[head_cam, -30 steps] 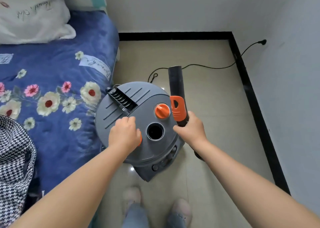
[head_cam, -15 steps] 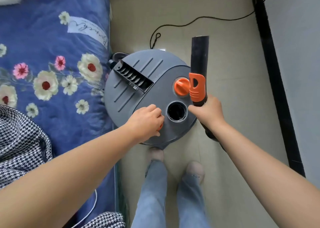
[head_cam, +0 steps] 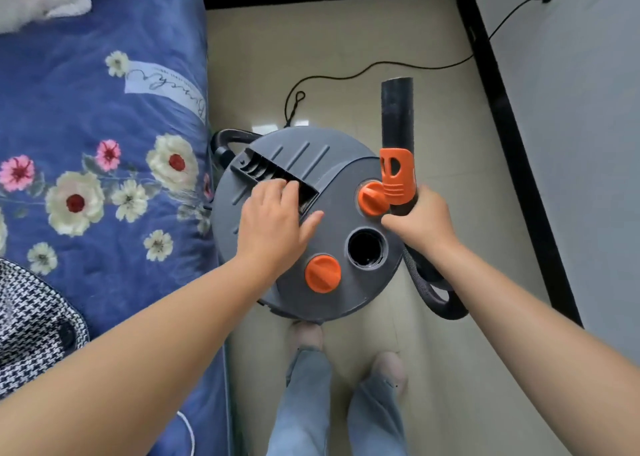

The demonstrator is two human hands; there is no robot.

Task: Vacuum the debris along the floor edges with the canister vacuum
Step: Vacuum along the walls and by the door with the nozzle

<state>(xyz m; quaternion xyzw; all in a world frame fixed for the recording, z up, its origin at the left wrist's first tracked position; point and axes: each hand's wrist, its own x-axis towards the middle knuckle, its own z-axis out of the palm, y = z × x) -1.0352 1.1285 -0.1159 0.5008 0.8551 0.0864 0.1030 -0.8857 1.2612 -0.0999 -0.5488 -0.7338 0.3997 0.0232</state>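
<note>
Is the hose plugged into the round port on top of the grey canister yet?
No. The round black port on the grey canister vacuum gapes empty; the right hand holds the black orange-collared hose tube beside it.

Single head-worn view, steeply downward, close over the canister vacuum.
</note>
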